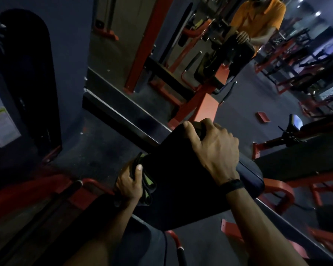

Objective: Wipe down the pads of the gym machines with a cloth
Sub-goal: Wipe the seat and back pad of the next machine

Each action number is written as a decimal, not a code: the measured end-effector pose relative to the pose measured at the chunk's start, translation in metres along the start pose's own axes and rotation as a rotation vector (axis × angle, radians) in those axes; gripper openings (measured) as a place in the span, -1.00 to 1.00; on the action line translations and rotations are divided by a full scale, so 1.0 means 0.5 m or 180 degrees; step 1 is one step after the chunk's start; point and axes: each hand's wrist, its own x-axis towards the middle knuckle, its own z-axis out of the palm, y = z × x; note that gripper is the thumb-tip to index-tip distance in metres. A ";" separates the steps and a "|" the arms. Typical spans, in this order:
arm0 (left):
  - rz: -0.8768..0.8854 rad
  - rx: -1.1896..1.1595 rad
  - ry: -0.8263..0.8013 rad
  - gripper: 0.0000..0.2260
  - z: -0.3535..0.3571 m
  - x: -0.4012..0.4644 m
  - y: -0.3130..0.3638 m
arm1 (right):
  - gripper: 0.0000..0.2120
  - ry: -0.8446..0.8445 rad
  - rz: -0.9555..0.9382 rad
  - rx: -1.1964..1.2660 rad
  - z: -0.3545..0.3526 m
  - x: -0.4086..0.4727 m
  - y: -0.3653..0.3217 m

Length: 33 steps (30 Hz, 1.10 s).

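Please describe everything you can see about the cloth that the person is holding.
The cloth is dark with yellow-green parts, folded or bunched into layers; the dim light hides its material. It lies against the left edge of the black machine pad, low on that side. The left hand grips it, the thumb lying over its outer face and pressing it to the pad. The right hand does not touch it; that hand holds the pad's top edge.

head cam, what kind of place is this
Most likely a gym. Red-framed exercise machines stand across a dark floor, a large wall mirror reflects them, and the right hand grips a black machine pad while the left hand holds a cloth.
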 end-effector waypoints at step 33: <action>-0.0417 0.0104 0.1156 -0.29 0.072 -0.038 0.108 | -0.34 -0.0223 -0.0244 0.0560 -0.015 0.008 0.024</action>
